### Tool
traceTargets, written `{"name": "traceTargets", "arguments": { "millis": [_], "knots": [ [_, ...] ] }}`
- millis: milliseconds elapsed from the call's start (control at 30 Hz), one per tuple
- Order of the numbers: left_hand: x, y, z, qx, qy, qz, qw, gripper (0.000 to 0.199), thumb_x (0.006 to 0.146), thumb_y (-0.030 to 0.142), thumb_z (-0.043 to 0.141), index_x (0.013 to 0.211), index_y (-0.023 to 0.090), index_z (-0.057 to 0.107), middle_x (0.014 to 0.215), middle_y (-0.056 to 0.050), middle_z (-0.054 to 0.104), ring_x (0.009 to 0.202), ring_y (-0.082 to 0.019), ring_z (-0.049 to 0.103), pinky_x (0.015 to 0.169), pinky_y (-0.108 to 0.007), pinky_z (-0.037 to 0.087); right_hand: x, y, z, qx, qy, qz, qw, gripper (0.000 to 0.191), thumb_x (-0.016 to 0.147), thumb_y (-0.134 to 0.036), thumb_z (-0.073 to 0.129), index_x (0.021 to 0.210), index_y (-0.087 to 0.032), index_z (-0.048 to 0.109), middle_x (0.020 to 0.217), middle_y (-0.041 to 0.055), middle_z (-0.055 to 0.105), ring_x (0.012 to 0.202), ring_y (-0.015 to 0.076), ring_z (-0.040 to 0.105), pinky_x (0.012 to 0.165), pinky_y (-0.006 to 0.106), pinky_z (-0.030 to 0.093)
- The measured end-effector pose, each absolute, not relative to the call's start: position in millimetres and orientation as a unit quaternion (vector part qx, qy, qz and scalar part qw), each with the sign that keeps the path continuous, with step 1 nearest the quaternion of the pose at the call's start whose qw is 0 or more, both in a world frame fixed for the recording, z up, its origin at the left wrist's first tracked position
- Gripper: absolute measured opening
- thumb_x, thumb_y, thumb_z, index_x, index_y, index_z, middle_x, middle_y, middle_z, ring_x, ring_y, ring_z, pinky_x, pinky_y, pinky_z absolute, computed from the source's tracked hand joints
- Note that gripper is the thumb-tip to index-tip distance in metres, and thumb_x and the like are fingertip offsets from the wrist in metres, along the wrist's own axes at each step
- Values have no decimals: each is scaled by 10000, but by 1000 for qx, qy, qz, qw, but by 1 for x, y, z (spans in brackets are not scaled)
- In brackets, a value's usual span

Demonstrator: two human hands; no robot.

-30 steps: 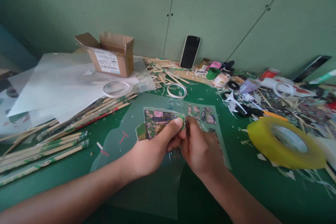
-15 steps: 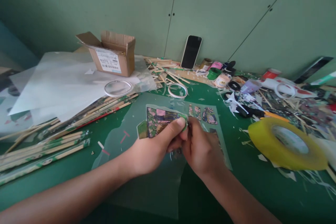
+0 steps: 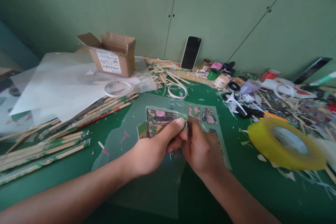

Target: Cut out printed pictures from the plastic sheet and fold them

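Note:
My left hand (image 3: 154, 152) is closed, its thumb pressing on a small green cutout (image 3: 185, 125). Beside it, my right hand (image 3: 203, 147) is closed, fingers pinched at the cutout's right edge; a sliver of something dark shows there, too hidden to name. Beyond the left hand lies a printed picture piece (image 3: 154, 119), pink, green and dark, its near part covered by the hand. An olive-green piece (image 3: 142, 129) pokes out at its left. Under both hands a translucent sheet (image 3: 149, 189) spreads over the green tabletop. More printed pieces (image 3: 209, 116) show past the right hand.
A wide yellow tape roll (image 3: 258, 145) sits at right, near scraps and small jars (image 3: 222, 81). Wrapped chopsticks (image 3: 44, 159) lie at left. An opened cardboard box (image 3: 112, 61), two ring-shaped rolls (image 3: 177, 91) and a leaning phone (image 3: 191, 52) stand farther back.
Almost nothing differs. Both hands keep the same grip in the same place, and the view has shifted only very slightly.

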State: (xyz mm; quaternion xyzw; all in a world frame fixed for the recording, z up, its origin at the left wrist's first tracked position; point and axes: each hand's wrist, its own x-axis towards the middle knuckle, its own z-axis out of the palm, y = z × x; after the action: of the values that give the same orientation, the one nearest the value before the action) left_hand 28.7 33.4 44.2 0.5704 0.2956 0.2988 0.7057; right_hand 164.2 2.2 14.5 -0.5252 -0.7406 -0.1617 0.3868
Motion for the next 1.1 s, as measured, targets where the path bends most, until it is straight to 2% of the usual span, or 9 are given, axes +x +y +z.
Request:
{"name": "traceTargets", "arguments": {
  "millis": [367,567,900,1100],
  "knots": [
    [25,35,51,563,314,309,699,342,910,366,437,633,175,492,453,82,333,435,-68,278,479,-224,274,165,3,13,-515,-749,-172,381,172,914,-136,350,950,-141,518,457,-31,560,334,129,513,353,226,293],
    [25,37,53,584,328,268,692,353,902,366,434,607,176,474,462,72,344,444,-74,297,484,-230,282,167,4,11,-491,-757,-142,406,188,876,-107,367,963,-166,522,460,-36,538,342,134,510,347,223,319],
    [24,38,54,584,308,265,703,366,924,352,393,613,174,467,461,78,328,449,-65,286,495,-213,287,166,3,10,-491,-753,-155,409,148,902,-122,368,981,-171,483,478,-35,558,355,141,532,358,229,336],
    [24,34,56,569,320,270,708,350,912,333,436,612,159,485,462,80,340,448,-57,294,464,-198,269,166,2,9,-491,-754,-146,412,165,893,-116,375,1010,-184,468,511,-23,594,379,153,561,370,232,372]
  ]
}}
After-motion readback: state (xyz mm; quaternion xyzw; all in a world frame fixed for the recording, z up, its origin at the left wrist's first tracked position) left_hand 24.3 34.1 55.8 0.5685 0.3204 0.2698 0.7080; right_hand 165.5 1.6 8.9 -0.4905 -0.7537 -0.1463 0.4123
